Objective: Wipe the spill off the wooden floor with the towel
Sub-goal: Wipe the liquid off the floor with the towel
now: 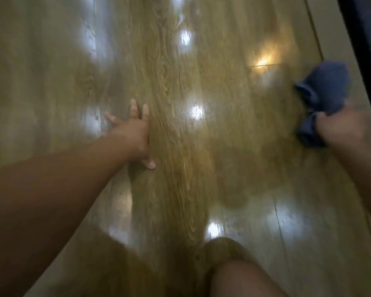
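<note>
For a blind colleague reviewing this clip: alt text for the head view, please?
A person's right hand grips a bunched dark blue towel at the frame's right, over a glossy wooden floor, while the left hand rests flat on the boards, fingers spread. The picture is motion-blurred; light reflections dot the floor.

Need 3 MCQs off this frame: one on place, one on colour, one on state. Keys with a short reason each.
1. Where is the towel?
A) right side of the frame
B) left side of the frame
C) bottom centre of the frame

2. What colour is the towel?
A) white
B) dark blue
C) red

3. How is the left hand?
A) gripping the towel
B) clenched in a fist
C) resting on the floor, fingers straight and spread

Key:
1 A: it bunches out of the right hand near the right edge.
2 B: the cloth reads dark blue.
3 C: it lies on the wood and holds nothing.
</note>
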